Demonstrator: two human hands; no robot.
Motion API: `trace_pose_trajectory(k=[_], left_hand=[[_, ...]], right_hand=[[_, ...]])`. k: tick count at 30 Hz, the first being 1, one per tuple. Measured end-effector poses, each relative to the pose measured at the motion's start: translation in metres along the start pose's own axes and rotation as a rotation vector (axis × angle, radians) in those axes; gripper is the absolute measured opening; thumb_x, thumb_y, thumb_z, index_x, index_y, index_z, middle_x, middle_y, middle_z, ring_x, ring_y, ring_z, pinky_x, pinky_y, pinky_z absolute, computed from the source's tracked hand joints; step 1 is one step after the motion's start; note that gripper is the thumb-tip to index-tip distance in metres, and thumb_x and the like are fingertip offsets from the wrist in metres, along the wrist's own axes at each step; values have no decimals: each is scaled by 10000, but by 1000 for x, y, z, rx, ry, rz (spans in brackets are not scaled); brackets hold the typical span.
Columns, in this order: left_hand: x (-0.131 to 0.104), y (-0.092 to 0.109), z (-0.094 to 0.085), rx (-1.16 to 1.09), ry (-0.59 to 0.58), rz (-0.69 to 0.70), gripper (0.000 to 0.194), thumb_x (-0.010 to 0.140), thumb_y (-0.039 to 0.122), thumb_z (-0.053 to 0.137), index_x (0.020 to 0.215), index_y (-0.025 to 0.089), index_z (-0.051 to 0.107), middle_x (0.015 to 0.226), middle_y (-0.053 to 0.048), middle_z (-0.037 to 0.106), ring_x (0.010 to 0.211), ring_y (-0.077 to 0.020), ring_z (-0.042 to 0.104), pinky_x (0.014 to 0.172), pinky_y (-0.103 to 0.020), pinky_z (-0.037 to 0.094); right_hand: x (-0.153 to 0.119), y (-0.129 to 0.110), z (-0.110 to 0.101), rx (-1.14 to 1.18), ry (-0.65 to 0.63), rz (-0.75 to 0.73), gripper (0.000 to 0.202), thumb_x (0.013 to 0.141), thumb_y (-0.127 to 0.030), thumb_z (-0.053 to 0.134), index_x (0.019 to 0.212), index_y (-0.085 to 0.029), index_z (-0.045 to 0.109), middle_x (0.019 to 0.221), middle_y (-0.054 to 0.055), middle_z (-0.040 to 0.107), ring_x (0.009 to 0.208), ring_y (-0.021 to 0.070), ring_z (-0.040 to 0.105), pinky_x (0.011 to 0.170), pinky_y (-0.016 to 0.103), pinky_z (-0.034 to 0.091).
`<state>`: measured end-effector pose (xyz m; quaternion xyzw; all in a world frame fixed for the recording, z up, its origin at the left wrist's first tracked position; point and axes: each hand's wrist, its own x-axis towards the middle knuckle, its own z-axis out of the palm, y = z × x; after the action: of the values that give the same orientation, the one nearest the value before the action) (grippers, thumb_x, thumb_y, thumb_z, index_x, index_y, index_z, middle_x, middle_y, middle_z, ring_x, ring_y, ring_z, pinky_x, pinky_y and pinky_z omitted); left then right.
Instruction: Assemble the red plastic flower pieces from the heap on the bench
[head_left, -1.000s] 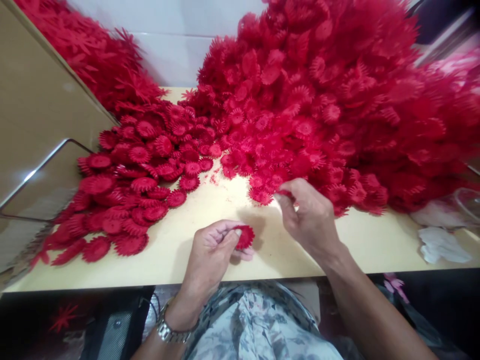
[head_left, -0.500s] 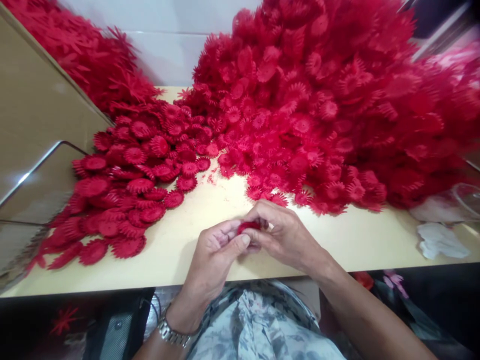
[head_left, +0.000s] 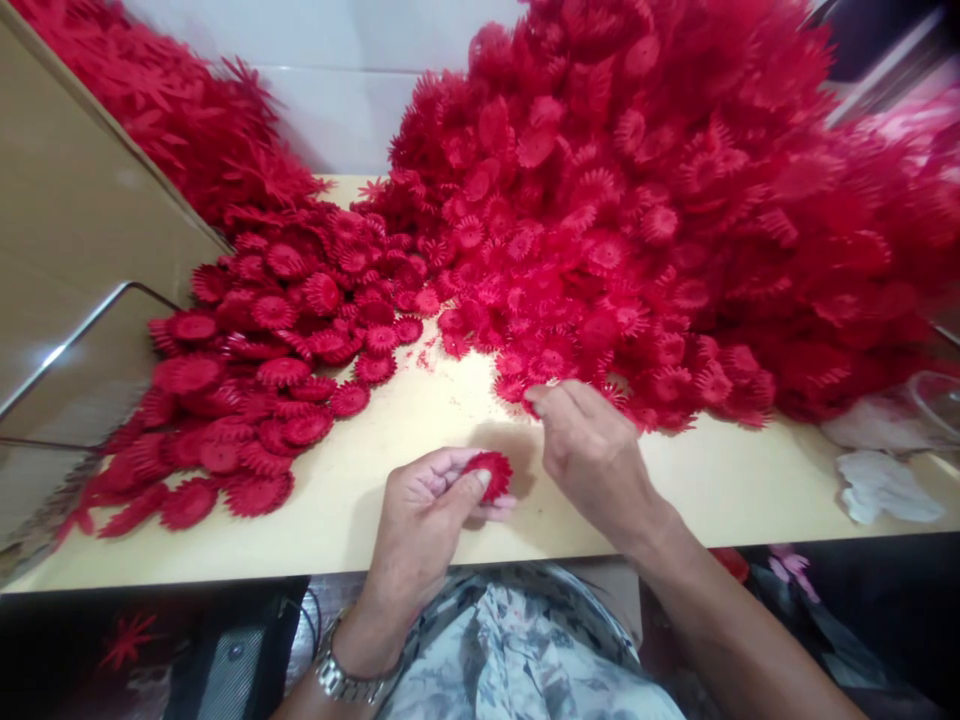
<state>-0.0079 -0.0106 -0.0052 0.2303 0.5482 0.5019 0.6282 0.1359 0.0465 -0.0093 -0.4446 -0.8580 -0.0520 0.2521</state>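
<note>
Between the thumb and fingers of my left hand (head_left: pixel 431 510) is a red fringed disc (head_left: pixel 493 477), round with a toothed rim, held just above the table. My right hand (head_left: pixel 592 450) is closed in a pinch at the front edge of a big heap of loose red fringed pieces (head_left: pixel 600 250). A bit of red shows at its fingertips; whether it is gripped or lies in the heap behind, I cannot tell. On the left lies a pile of similar thicker red discs (head_left: pixel 277 370), apart from both hands.
A cardboard box (head_left: pixel 82 170) with a metal wire frame (head_left: pixel 67 345) stands at the left. Red star-shaped pieces (head_left: pixel 187 130) are heaped behind it. A crumpled white tissue (head_left: pixel 885 487) and clear plastic lie at the right of the pale table (head_left: pixel 405 420).
My right hand has left the disc and moved right and away from me to the heap's edge. My left hand keeps the disc, which now shows its face.
</note>
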Motion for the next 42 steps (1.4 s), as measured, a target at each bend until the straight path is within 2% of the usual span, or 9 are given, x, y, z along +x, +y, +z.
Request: trace_pose_trajectory(k=[4,6,11,17,27,32,36,39,42], left_hand=[[2,4,-1,-100,17,-31,206,643,191,728,803,98,638,656,-43,697,592,-192,682,587,-263,561],[4,5,-2,-159,-11,-49,200,656,199,719,810,97,642,688,-54,703,627,-198,685,628,-288,564],[3,4,-2,-241,-126,-20,145,713,195,665,830,110,678,733,-59,709,677,-171,668,691,-310,558],[1,-1,-1,-75,-120,27,177,666,189,714,826,116,699,775,-62,714,679,-170,662,661,-287,558],[1,-6,-3,-16,-104,41,122,722,197,646,799,115,693,659,-42,704,541,-147,646,532,-240,544],[-3,2,-3,6,-22,-41,113,661,191,696,716,104,651,561,-44,683,491,-165,652,502,-226,532],[0,7,-3,-37,7,-35,192,642,215,716,776,92,654,631,-61,702,570,-187,676,562,-250,550],[3,7,-4,-73,3,-42,211,637,217,722,788,82,659,647,-56,699,582,-186,674,574,-260,555],[3,6,-4,-112,-79,-28,217,656,214,712,828,86,676,705,-58,709,625,-178,673,611,-266,558]], right_hand=[[12,19,-6,-85,19,84,355,773,21,381,1012,-140,588,1091,147,554,976,257,495,789,398,441],[14,17,-10,22,21,77,296,811,-43,428,1050,-135,577,1159,161,528,1046,276,471,835,435,422],[6,-6,-8,541,-201,-47,123,810,-184,572,921,-130,574,795,62,575,758,165,532,660,279,450],[3,-10,-1,747,-186,-38,105,832,-82,494,803,-161,557,686,5,572,648,107,524,597,210,417],[-5,-27,-4,101,-90,-125,219,844,-47,376,793,-153,562,663,37,532,615,166,463,564,274,362],[7,4,-6,-120,-13,-18,250,807,-5,377,802,-149,581,676,61,518,667,197,463,608,295,372],[17,24,-10,-171,-22,84,254,784,-18,424,928,-136,597,1003,144,578,897,262,494,733,367,402],[17,18,-15,70,-11,41,197,839,-137,490,1014,-153,581,1044,121,580,959,246,506,800,374,412],[12,3,-13,468,-142,-51,181,829,-254,577,980,-154,571,884,70,588,845,178,536,734,289,442]])
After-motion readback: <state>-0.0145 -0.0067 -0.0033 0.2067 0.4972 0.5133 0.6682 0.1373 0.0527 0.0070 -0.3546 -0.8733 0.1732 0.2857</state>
